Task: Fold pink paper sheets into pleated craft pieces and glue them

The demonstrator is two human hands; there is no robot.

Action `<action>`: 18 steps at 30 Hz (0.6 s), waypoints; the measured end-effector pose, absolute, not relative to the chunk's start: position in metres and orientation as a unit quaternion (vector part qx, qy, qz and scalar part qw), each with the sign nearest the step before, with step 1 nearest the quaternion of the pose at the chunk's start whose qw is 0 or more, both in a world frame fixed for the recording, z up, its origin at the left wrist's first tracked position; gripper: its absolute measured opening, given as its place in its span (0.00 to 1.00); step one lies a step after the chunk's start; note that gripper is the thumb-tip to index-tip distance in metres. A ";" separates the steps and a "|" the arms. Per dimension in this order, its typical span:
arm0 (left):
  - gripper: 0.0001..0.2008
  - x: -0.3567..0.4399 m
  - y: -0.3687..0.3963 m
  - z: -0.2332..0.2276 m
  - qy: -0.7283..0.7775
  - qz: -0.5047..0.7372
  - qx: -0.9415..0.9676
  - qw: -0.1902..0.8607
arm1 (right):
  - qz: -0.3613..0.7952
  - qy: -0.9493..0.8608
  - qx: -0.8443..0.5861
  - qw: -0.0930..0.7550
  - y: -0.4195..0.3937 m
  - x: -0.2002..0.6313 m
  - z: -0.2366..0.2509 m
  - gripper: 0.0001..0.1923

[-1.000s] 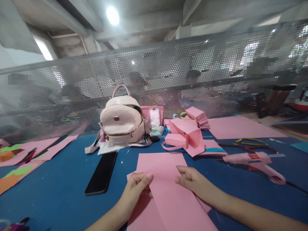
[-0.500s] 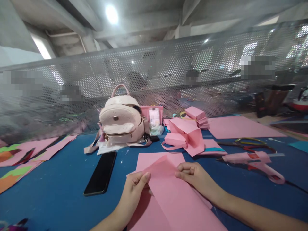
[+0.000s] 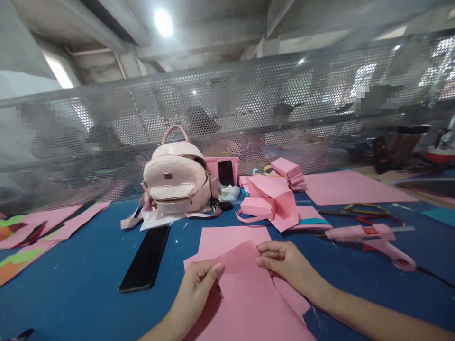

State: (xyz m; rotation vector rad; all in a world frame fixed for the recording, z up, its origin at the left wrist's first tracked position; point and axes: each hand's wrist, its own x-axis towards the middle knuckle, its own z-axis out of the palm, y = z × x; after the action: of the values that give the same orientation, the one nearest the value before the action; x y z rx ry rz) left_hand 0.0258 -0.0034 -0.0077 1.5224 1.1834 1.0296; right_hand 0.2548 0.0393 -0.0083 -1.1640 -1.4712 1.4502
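A large sheet of pink paper [image 3: 245, 284] rises in front of me with its far corner lifted. My left hand [image 3: 202, 279] pinches its left edge between thumb and fingers. On the other side, my right hand [image 3: 284, 263] has its thumb and fingertips closed on the right edge near the raised corner. Beneath lies another pink sheet [image 3: 220, 239], flat on the blue table, mostly covered by the upper one. Further pink paper shows under my right wrist.
Left of my hands lies a black phone [image 3: 145, 260], with a pale backpack [image 3: 174, 180] behind it. Folded pink paper pieces [image 3: 273, 199] sit at centre right. Scissors [image 3: 366, 213] and a pink glue gun [image 3: 377, 237] lie at right. A perforated metal partition [image 3: 227, 104] stands behind.
The lifted corner of the pink sheet has shifted right, closer to my right hand. Both hands keep their pinch in nearly the same place. The view has turned slightly.
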 end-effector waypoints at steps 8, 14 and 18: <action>0.27 0.028 -0.005 -0.011 0.482 0.403 0.623 0.466 | 0.562 -0.584 -0.439 0.388 0.040 0.255 -0.010 0.18; 0.27 0.028 -0.005 -0.015 0.495 0.385 0.628 0.461 | 0.543 -0.589 -0.448 0.397 0.044 0.257 -0.013 0.19; 0.27 0.029 -0.005 -0.015 0.494 0.384 0.627 0.464 | 0.542 -0.582 -0.452 0.403 0.045 0.256 -0.011 0.19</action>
State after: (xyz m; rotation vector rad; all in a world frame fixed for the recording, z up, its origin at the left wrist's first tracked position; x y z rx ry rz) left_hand 0.0288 -0.0047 -0.0150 1.5412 1.2145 0.9433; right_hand 0.2563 0.0452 -0.0115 -1.1422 -1.4705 1.3689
